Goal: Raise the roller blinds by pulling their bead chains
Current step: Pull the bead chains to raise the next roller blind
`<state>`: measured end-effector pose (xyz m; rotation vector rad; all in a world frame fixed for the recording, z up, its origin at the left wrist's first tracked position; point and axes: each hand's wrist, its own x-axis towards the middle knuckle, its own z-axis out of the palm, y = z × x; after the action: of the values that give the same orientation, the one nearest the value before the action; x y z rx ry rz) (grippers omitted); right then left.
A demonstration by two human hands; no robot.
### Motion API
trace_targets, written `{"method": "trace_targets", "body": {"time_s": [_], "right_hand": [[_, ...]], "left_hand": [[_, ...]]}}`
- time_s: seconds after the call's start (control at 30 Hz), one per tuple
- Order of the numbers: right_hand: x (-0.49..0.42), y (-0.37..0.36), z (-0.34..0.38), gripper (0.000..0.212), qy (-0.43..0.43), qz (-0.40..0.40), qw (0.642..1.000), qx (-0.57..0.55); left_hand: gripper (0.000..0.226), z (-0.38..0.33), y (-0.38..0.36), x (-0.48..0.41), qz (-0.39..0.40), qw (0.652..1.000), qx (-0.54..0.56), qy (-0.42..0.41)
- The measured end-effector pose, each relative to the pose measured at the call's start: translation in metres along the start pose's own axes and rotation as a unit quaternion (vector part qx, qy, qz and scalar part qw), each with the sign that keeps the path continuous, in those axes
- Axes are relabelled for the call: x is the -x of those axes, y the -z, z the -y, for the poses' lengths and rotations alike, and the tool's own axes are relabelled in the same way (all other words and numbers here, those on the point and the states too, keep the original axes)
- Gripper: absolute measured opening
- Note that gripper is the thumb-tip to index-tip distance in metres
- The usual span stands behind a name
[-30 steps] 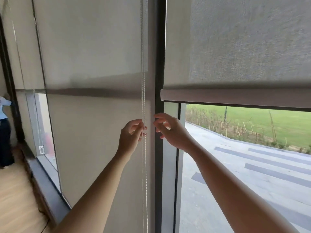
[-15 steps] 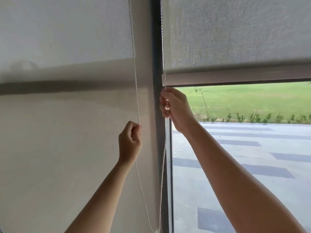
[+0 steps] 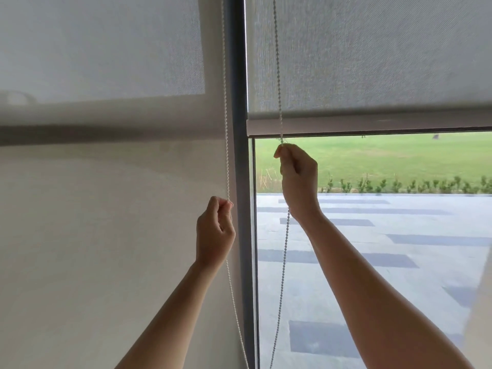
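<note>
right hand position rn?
Head view, centre-right: the right hand is pinched on the bead chain just under the right blind's bottom rail, higher than the left hand.

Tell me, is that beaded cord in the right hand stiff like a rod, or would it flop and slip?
Probably floppy: below the right hand the bead chain hangs in a loose curve, while above the pinch it runs straight, likely taut. It looks thin and light. The beads likely help against slipping, since a fingertip pinch seems enough.
</note>
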<state>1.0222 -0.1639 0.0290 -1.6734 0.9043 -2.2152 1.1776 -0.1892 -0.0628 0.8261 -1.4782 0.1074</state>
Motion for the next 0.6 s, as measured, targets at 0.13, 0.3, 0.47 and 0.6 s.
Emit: {"method": "trace_targets", "body": {"time_s": [0.13,0.3,0.47,0.6], "right_hand": [[0.033,0.014,0.003,0.025,-0.033,0.002,0.995,-0.089],[0.067,0.019,0.02,0.029,-0.099,0.029,0.969,-0.226],[0.126,0.017,0.001,0.028,-0.198,0.048,0.94,-0.274],[0.168,0.023,-0.014,0.023,-0.258,0.062,0.93,-0.254]], "left_hand": [[0.012,-0.014,0.001,-0.017,-0.037,0.998,0.02,0.04],[0.015,-0.043,-0.002,-0.029,-0.013,0.995,0.012,0.103],[0.044,-0.091,-0.002,-0.046,-0.107,0.994,-0.025,0.012],[0.023,-0.126,0.002,-0.059,-0.147,0.984,0.038,-0.097]]}}
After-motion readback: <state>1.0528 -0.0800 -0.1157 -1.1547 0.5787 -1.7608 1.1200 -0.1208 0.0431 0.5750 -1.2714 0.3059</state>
